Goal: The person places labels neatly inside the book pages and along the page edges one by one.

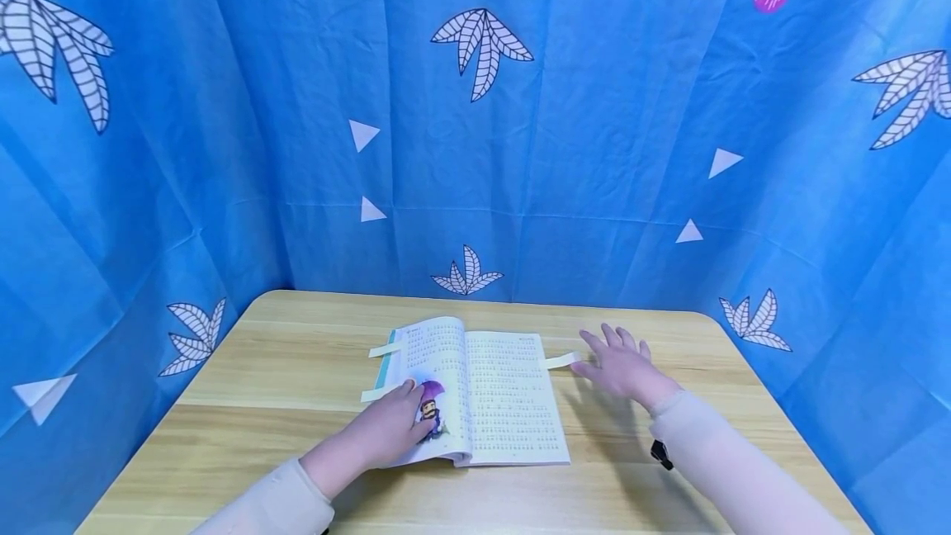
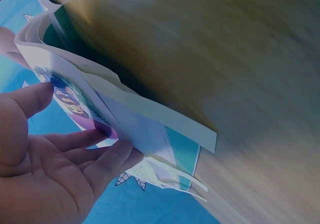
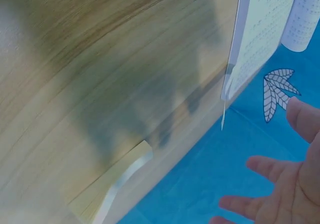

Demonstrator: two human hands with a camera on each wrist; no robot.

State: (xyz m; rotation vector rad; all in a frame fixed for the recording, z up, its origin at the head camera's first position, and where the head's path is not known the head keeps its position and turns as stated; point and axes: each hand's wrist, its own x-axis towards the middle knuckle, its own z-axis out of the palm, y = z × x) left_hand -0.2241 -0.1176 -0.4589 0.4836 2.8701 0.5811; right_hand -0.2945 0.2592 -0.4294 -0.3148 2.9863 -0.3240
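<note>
An open book (image 1: 513, 399) lies on the wooden table, printed text on both pages. A cartoon figure with a purple umbrella (image 1: 432, 391) decorates the left page. My left hand (image 1: 379, 429) rests on that page; in the left wrist view its extended fingers (image 2: 112, 156) touch the paper, which bows up near the spine. White paper tabs stick out from the book: an upper left tab (image 1: 383, 349), a lower left tab (image 1: 376, 394) and a right tab (image 1: 562, 360). Just beyond the right tab, my right hand (image 1: 622, 368) hovers with fingers spread, holding nothing.
The light wood table (image 1: 297, 370) extends around the book on all sides. Behind it and at both sides hangs a blue curtain (image 1: 594, 147) with white leaf prints. A yellowish piece with a pale curved edge (image 3: 120, 181) shows low in the right wrist view; its kind is unclear.
</note>
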